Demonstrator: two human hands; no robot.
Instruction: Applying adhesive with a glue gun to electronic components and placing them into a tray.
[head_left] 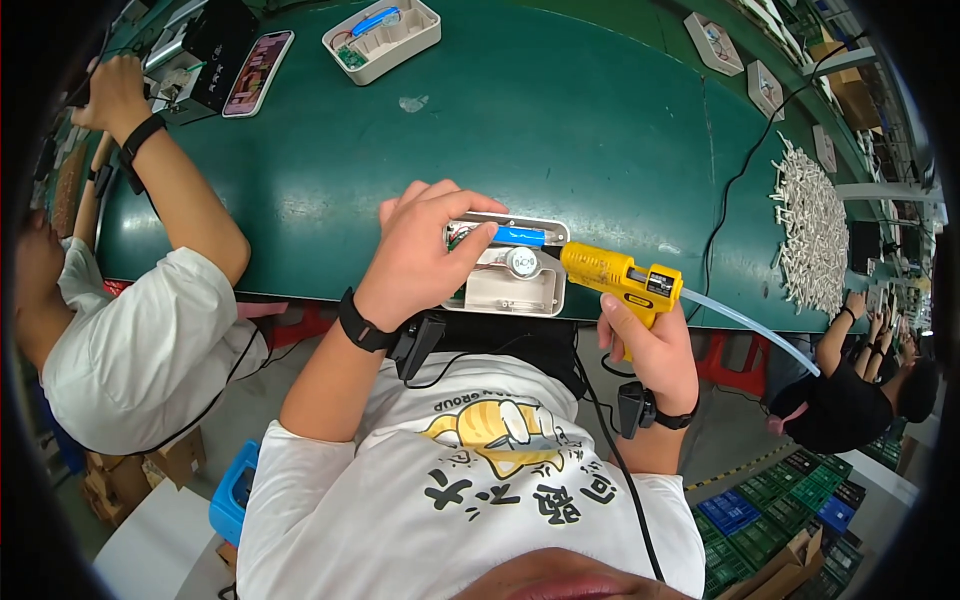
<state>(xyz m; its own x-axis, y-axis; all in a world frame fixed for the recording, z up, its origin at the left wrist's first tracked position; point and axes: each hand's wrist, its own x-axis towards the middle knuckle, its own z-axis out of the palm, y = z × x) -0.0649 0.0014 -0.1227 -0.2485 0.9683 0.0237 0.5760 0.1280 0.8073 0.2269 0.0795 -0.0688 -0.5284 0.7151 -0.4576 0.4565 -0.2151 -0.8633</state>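
In front of me at the table's near edge lies an open white plastic housing with inner compartments. A blue cylindrical battery lies along its far side, and a round white part sits near its middle. My left hand grips the housing's left end, its thumb on or beside the battery's left end; the palm hides that part. My right hand is closed round the handle of a yellow hot glue gun. The gun's dark nozzle points left at the housing's right end, beside the battery. A translucent glue stick trails from its back.
Another white housing with a blue battery stands at the back of the green table. A phone lies far left, near a co-worker's arm. To the right, a black cable crosses the table beside piled small white parts.
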